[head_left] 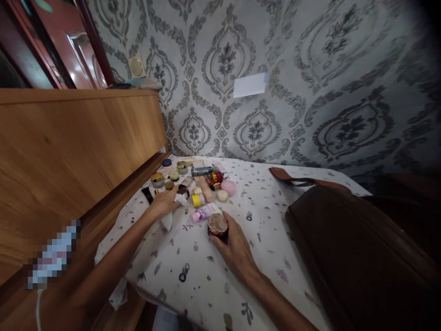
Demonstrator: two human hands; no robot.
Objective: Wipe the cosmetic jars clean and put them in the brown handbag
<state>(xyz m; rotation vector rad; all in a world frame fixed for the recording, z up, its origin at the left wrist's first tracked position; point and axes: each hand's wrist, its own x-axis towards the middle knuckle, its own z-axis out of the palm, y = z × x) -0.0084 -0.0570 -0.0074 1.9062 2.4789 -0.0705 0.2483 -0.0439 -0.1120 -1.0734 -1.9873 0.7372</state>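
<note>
My right hand (237, 246) is closed around a round brown cosmetic jar (218, 224) with a shiny, swirled top, just above the printed white sheet. My left hand (164, 203) has a crumpled white tissue (166, 222) in its fingers, part of it hanging below the palm. Its fingertips are near a dark brown jar (183, 191); whether they touch it I cannot tell. Between the hands lies a pink and white tube (204, 213). Just behind that is a small bottle with a yellow cap (196, 200).
Several cosmetics stand behind the hands, among them a gold-lidded jar (157, 179), a beige tube (204, 188) and a pink round item (228, 187). A dark brown bag (344, 239) fills the right side. Wooden furniture (79, 138) borders the left, a patterned wall the back.
</note>
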